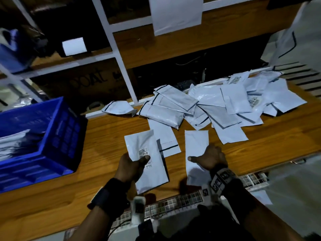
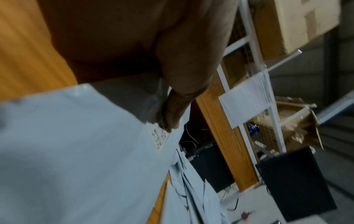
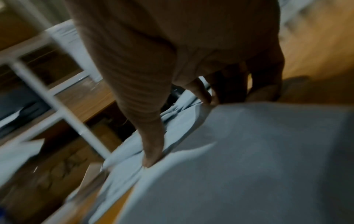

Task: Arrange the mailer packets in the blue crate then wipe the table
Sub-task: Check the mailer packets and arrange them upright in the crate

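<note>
A: Start with the big things. What lies under your hands?

B: The wooden table (image 1: pixel 104 145) fills the middle of the head view, and the blue crate (image 1: pixel 43 134) stands on it at the left edge of the frame, with pale packets already lying inside. A white-framed shelf (image 1: pixel 121 66) rises behind the table across the top of the frame.

A: And the mailers you have yet to move?

B: A loose pile of mailer packets (image 1: pixel 217 105) sprawls across the upper right of the table, overlapping one another. One flat packet (image 1: pixel 165 136) lies apart from the pile, just above your left hand.

A: What is your left hand doing?

B: Your left hand (image 1: pixel 130 166) grips a labelled packet (image 1: pixel 147 162) at lower centre; your thumb (image 1: pixel 145 158) is pressed on its front beside the printed label and the other fingers are curled behind it. The left wrist view shows the same thumb (image 2: pixel 176 115) pinning that packet (image 2: pixel 76 144) at its label.

A: And the right?

B: Your right hand (image 1: pixel 210 159) holds a plain packet (image 1: pixel 196 148) right of centre, thumb stretched left across its face. In the blurred right wrist view your fingers (image 3: pixel 203 94) curl over the packet's far edge.
</note>
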Tool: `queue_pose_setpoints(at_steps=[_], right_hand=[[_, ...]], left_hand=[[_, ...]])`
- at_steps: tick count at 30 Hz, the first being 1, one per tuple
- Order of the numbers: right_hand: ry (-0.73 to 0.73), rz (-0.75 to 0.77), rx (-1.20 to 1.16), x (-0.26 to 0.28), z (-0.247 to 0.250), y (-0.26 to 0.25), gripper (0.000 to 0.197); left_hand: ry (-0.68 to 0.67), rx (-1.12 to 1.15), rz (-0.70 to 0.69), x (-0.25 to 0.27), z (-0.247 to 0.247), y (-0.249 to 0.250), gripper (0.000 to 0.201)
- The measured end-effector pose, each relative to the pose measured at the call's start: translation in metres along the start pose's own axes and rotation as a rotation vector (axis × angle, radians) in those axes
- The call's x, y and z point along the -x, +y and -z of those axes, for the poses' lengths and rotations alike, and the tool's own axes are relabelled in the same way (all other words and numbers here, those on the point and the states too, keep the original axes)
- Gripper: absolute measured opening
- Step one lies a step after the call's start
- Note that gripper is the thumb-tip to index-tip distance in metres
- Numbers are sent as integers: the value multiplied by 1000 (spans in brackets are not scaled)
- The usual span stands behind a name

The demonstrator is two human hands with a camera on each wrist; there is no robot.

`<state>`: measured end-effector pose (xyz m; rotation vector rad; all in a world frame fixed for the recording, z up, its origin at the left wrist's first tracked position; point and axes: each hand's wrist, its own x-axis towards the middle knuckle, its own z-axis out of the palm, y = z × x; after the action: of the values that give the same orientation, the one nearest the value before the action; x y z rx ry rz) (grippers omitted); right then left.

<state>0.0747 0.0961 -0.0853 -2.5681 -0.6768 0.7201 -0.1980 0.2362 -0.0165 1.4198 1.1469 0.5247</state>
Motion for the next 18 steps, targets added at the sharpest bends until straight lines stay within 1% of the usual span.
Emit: queue_pose_setpoints(at_steps=[2, 4, 6, 8, 9, 11, 14, 16, 18], right_hand=[[-23, -27, 17, 4, 1, -14, 120], [-55, -73, -51, 7, 4, -24, 117], [-78, -86, -162, 8, 5, -29, 107], [-48, -56, -247, 15, 5, -33, 91], [-18, -18, -276, 20, 5, -36, 82], [37, 86, -376, 34, 5, -49, 70], [87, 273, -595, 67, 4, -94, 71], [37, 403, -652, 91, -3, -134, 67], [-45, 495, -720, 120, -17, -177, 61]], left_hand=[[34, 62, 6, 6, 0, 1, 28], [42, 102, 5, 11, 4, -1, 16], [35, 112, -12, 17, 9, 3, 10], [25, 137, -31, 19, 21, 2, 8], [14, 143, -42, 20, 28, 1, 9], [10, 172, -56, 21, 47, -5, 21], [-10, 259, -69, 31, 83, -7, 28], [-69, 326, -88, 43, 110, -3, 30], [-155, 412, -107, 54, 146, 1, 34]])
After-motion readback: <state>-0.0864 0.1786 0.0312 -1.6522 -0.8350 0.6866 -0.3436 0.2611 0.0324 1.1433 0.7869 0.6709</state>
